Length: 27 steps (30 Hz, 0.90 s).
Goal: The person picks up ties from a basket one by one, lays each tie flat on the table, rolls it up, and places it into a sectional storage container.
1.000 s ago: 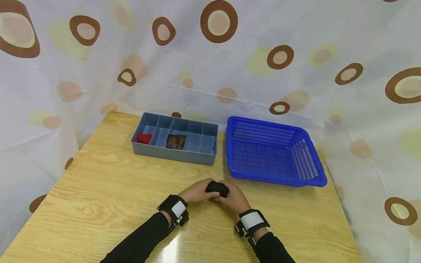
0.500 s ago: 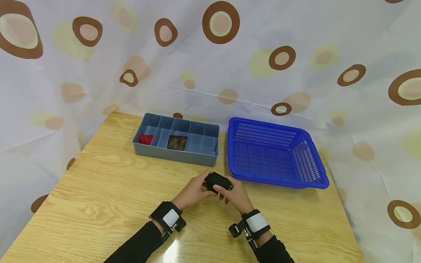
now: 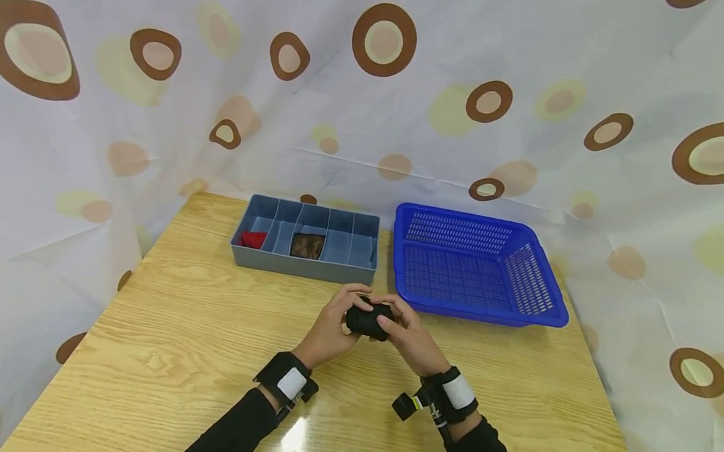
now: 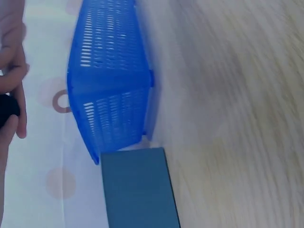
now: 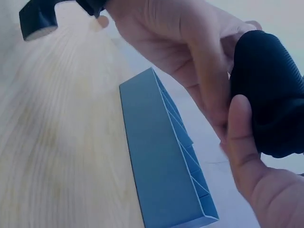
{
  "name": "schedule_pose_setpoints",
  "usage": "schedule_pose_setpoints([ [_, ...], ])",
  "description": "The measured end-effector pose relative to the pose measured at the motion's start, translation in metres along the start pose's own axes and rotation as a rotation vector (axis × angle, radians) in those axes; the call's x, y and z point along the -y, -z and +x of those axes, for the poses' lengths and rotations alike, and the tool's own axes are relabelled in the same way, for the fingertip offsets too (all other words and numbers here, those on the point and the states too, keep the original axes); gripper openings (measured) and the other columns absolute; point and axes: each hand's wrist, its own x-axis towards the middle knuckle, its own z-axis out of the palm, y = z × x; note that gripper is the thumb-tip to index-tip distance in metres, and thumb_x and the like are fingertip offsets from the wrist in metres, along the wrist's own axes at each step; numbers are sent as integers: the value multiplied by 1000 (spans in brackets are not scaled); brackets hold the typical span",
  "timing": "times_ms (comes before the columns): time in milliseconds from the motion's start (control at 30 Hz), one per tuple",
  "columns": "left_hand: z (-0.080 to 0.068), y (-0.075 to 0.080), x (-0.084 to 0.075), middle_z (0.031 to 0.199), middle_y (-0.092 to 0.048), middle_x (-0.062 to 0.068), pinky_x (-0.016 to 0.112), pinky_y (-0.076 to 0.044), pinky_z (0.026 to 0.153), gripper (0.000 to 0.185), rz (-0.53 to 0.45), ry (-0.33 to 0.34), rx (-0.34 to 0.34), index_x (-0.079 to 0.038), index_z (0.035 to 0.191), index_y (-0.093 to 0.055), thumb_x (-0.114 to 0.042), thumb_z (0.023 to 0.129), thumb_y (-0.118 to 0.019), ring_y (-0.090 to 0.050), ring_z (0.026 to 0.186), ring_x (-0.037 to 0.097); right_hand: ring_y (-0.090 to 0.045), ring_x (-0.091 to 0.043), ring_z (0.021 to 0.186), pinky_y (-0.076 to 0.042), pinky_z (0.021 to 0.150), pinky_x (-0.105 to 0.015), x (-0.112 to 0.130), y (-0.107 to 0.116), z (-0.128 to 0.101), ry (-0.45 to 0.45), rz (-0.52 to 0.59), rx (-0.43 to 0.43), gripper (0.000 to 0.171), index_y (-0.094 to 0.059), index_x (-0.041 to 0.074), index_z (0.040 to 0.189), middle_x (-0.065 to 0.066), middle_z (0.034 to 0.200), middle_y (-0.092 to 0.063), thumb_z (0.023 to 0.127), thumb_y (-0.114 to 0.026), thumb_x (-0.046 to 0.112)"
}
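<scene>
We see both hands meeting over the wooden bench (image 3: pixel 173 326), just in front of the grey divided tray (image 3: pixel 306 241), our landmark for this one. The left hand (image 3: pixel 328 324) comes in from the near left, wrist cocked upward, fingers curled over the top and left side of a black rolled bundle (image 3: pixel 367 319). The right hand (image 3: pixel 407 335) mirrors it from the near right, thumb pressed along the bundle's front, fingers wrapped behind. So both grips are clamped on that bundle, held up off the bench between the two palms, near the tray's front right corner. From the right wrist camera we catch the bundle's ribbed black surface (image 5: pixel 270 104) tucked against the thumb (image 5: pixel 244 152), with the tray's long wall (image 5: pixel 161 156) beyond it. Inside the tray, we spot a red item (image 3: pixel 252 239) in the leftmost front cell and a brown one (image 3: pixel 306 245) in the middle. To the tray's right sits a blue mesh basket (image 3: pixel 533 285), just beside it. Both forearms wear black sleeves and wrist straps.
</scene>
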Motion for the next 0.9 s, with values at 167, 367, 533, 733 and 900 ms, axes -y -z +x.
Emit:
schedule_pose_setpoints([
  [167, 1, 4, -12, 153, -19, 16, 40, -49, 96, 59, -159, 89, 43, -6, 127, -39, 1, 78, -71, -38, 132, 37, -55, -8, 112, -51, 86, -23, 1, 0, 1, 71, -19, 5, 27, -47, 15, 125, 5, 127, -51, 99, -45, 7],
  [367, 1, 9, -15, 148, -29, 12, 36, -47, 98, 69, -320, 346, 37, -12, 145, -26, -20, 89, -66, -40, 133, 31, -55, -4, 103, -52, 76, -20, 4, -10, 2, 189, -307, -101, 34, -47, -2, 124, -16, 128, -48, 93, -56, 10],
  [533, 1, 12, -13, 124, -55, 20, 26, -53, 84, 43, -331, 479, 6, -2, 126, -53, -17, 88, -67, -59, 109, 28, -56, -1, 102, -52, 77, -19, 6, -14, 6, 203, -376, -159, 39, -43, -6, 127, -28, 124, -49, 92, -57, 5],
  [733, 0, 14, -12, 104, -61, 22, 24, -52, 72, 29, -287, 536, -36, 2, 111, -59, -15, 88, -65, -63, 86, 14, -58, -4, 95, -51, 71, -24, 9, -12, 12, 39, -365, -135, 41, -49, -3, 128, -24, 128, -51, 92, -59, 15],
  [900, -2, 15, -11, 98, -60, 15, 25, -48, 68, 23, -221, 560, 7, -3, 98, -58, -22, 87, -67, -60, 82, 13, -61, -26, 102, -53, 76, -28, 14, -2, 14, -17, -450, -7, 35, -53, -2, 122, -24, 125, -52, 91, -61, 10],
])
